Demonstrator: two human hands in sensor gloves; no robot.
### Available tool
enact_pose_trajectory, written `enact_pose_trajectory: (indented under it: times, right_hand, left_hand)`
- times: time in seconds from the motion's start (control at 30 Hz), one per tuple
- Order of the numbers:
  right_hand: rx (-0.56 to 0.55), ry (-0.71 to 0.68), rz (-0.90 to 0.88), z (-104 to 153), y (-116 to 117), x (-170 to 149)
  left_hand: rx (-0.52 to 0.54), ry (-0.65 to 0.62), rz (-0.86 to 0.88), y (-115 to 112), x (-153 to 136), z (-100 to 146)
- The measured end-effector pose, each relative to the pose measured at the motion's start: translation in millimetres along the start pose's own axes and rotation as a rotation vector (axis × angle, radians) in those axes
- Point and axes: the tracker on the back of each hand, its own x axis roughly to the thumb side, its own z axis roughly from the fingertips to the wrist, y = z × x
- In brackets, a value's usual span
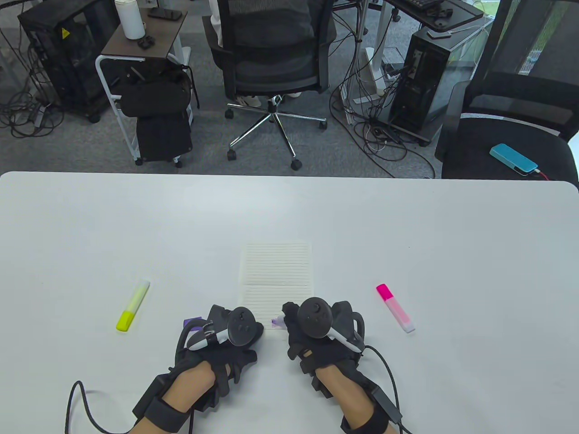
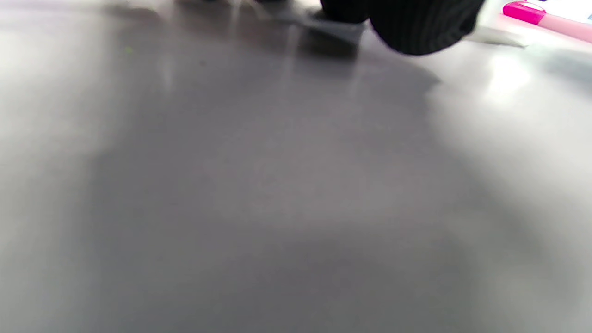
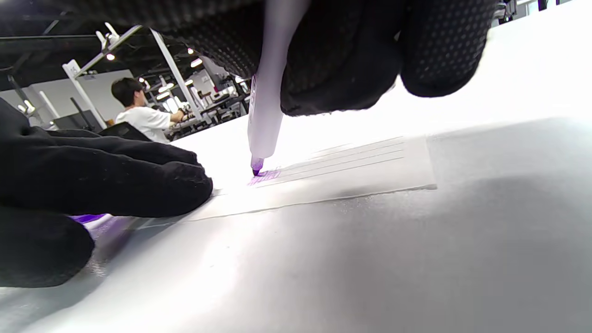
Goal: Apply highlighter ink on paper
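A lined sheet of paper [image 1: 276,278] lies at the middle of the table. My right hand [image 1: 296,318] grips a purple highlighter [image 3: 267,101], uncapped and held steeply. Its tip [image 3: 255,171] touches the paper's near left corner, on a short purple mark [image 3: 267,175]. My left hand [image 1: 246,332] rests beside it, its fingers [image 3: 138,178] pressing the paper's near edge. A purple cap [image 3: 88,218] sits between that hand's fingers; it also shows in the table view [image 1: 192,322]. The left wrist view is blurred and shows a gloved finger [image 2: 416,27].
A yellow highlighter [image 1: 132,306] lies capped to the left of my hands. A pink highlighter [image 1: 395,308] lies capped to the right and shows in the left wrist view [image 2: 545,18]. The white table's far edge [image 1: 289,175] faces office chairs and carts.
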Motion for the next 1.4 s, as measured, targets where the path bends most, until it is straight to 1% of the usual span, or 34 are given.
enact_pose_trajectory:
  times: [0.13, 0.3, 0.43, 0.47, 0.6, 0.7, 0.73, 0.77, 0.87, 0.9, 1.0, 1.03, 1.07, 1.17, 1.33, 1.4]
  right_hand:
    - [0.080, 0.013, -0.012, 3, -6, 2]
    - [-0.010, 0.011, 0.022, 1, -2, -1]
    - [0.072, 0.023, -0.002, 3, -7, 0]
    - [0.075, 0.022, 0.005, 4, -7, 1]
    - [-0.002, 0.021, 0.020, 2, -3, -1]
    - [0.041, 0.024, 0.018, 3, -6, 1]
    - [0.077, 0.025, 0.013, 4, -8, 2]
    - [0.083, 0.026, 0.014, 4, -8, 3]
    - [0.009, 0.024, 0.036, 3, -3, 2]
    - [0.004, 0.022, 0.028, 2, -2, 0]
    - [0.047, 0.032, 0.014, 3, -5, 0]
    - [0.083, 0.036, -0.006, 3, -7, -1]
    - [0.095, 0.041, -0.017, 3, -7, -1]
    - [0.022, 0.056, -0.012, 2, -2, -4]
    - [0.096, 0.096, -0.077, 3, -5, -9]
    - [0.074, 0.103, -0.089, 2, -4, -11]
  left_hand:
    - [-0.002, -0.001, 0.002, 0, 0, 0]
    - [-0.001, 0.000, 0.001, 0, 0, 0]
    - [-0.002, -0.001, 0.001, 0, 0, 0]
    - [-0.002, -0.001, 0.001, 0, 0, 0]
    - [-0.002, 0.000, 0.000, 0, 0, 0]
    - [-0.002, -0.001, 0.000, 0, 0, 0]
    - [-0.002, 0.000, 0.001, 0, 0, 0]
    - [-0.002, -0.001, 0.002, 0, 0, 0]
    - [-0.002, -0.001, 0.000, 0, 0, 0]
    - [-0.001, 0.000, 0.001, 0, 0, 0]
    - [-0.002, -0.001, 0.001, 0, 0, 0]
    - [-0.003, 0.000, 0.002, 0, 0, 0]
    - [-0.003, -0.001, 0.002, 0, 0, 0]
    - [-0.003, -0.001, 0.000, 0, 0, 0]
    - [-0.002, 0.000, 0.002, 0, 0, 0]
    - [-0.003, -0.001, 0.001, 0, 0, 0]
